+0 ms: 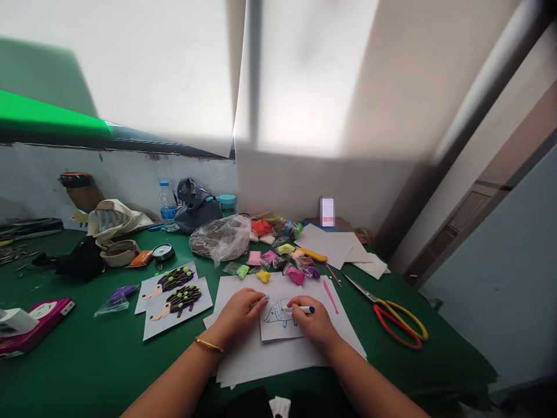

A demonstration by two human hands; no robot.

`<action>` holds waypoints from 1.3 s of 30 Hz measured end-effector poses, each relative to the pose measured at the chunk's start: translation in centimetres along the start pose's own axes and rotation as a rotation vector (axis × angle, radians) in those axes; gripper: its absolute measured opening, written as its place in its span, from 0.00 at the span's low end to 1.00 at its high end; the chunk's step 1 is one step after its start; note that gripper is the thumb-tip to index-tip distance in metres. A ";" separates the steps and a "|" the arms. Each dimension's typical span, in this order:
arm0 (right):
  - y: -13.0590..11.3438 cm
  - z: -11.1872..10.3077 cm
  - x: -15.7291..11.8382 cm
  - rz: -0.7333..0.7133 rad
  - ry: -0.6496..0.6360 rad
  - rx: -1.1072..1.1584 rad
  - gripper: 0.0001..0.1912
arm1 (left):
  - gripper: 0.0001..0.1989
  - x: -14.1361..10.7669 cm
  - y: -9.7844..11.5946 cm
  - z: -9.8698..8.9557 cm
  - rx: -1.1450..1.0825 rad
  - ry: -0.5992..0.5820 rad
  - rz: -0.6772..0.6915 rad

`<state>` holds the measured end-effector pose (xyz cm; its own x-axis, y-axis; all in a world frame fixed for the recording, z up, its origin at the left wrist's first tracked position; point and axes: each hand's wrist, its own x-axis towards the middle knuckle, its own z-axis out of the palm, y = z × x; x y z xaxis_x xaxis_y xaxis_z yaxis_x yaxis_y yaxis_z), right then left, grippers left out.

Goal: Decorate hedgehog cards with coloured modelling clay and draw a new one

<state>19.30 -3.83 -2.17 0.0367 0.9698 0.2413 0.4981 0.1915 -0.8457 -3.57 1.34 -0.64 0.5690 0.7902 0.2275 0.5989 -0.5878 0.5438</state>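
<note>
One white marker (303, 309) is grasped by the right hand (315, 321), between the thumb and the bent fingers, with its dark blue end directed to the right. The small white card (278, 334), on which a hedgehog (274, 314) is drawn in blue, is placed between the two hands, upon larger white sheets (248, 368); its right part is hidden under the right fingers, and the marker is held over the hedgehog's body. The left hand (239, 310) is laid at the card's left edge, its fingers drawn together; a small pale thing (266, 298) is seen at their tips, but whether it is gripped cannot be told
</note>
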 end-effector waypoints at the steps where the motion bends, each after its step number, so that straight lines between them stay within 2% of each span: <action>1: 0.0 0.0 0.0 -0.002 0.006 0.002 0.13 | 0.18 0.0 0.0 0.0 0.001 0.001 -0.002; 5: 0.0 0.0 0.0 -0.001 0.031 -0.009 0.13 | 0.18 0.0 0.0 0.0 0.009 0.000 0.004; 12: -0.2 0.0 0.1 0.000 -0.004 -0.022 0.13 | 0.18 0.0 0.1 -0.1 0.027 -0.015 0.000; 39: -0.1 0.0 -0.3 -0.025 -0.006 -0.058 0.12 | 0.17 0.0 0.0 0.0 0.027 -0.013 0.005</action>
<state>19.22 -4.08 -2.20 0.0187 0.9657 0.2591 0.5480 0.2069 -0.8105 -3.59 1.32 -0.63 0.5792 0.7850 0.2196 0.6109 -0.5964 0.5207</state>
